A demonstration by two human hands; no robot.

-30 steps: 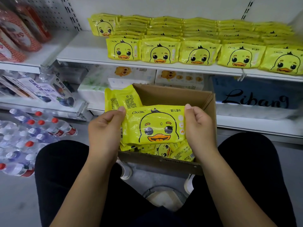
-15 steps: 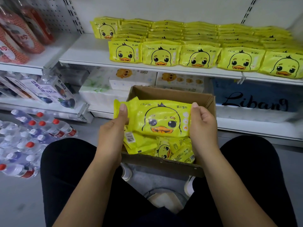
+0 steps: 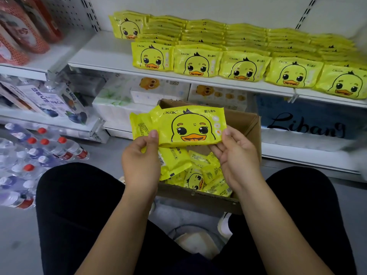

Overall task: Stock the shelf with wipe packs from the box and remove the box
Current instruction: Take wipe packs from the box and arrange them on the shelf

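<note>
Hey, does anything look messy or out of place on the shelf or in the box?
The shelf rows look neat. In the box, loose packs lie jumbled at all angles, some face down. The left hand and right hand pinch the held pack; a second pack sticks out left behind it, back side showing.

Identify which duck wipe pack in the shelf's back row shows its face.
The leftmost back-row pack on the shelf: it stands upright, duck face forward, while the other back-row packs lie flat in stacks, showing mostly edges.
</note>
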